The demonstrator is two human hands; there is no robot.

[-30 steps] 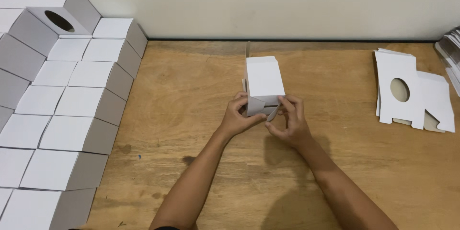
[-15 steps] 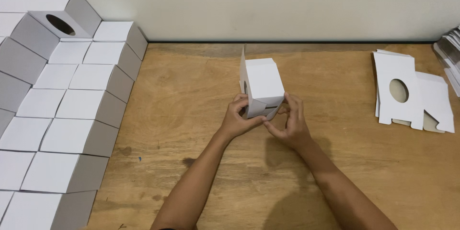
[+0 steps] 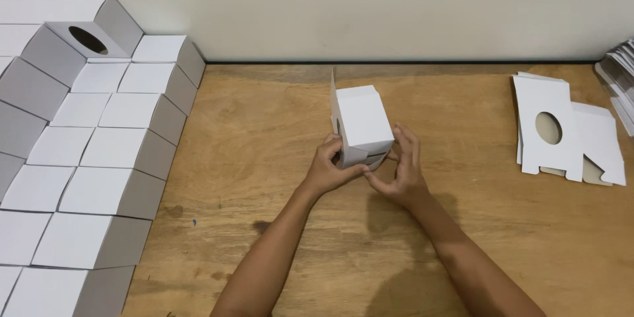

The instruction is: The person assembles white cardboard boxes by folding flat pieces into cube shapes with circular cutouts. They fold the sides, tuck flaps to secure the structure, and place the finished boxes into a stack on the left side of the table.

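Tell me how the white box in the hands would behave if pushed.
The white box is probably light, being hollow folded card. It would likely slide on the wooden table, not roll. Its open flap may flex.

I'm at a plain packing bench, a small box-assembly workspace. My wooden tabletop (image 3: pixel 264 158) butts against a bare pale wall (image 3: pixel 396 6). Rows of finished white cartons (image 3: pixel 99 152) are stacked tight along my left side, and flat die-cut blanks (image 3: pixel 568 132) with oval holes lie piled at my right, beside another stack of sheets (image 3: pixel 621 76).
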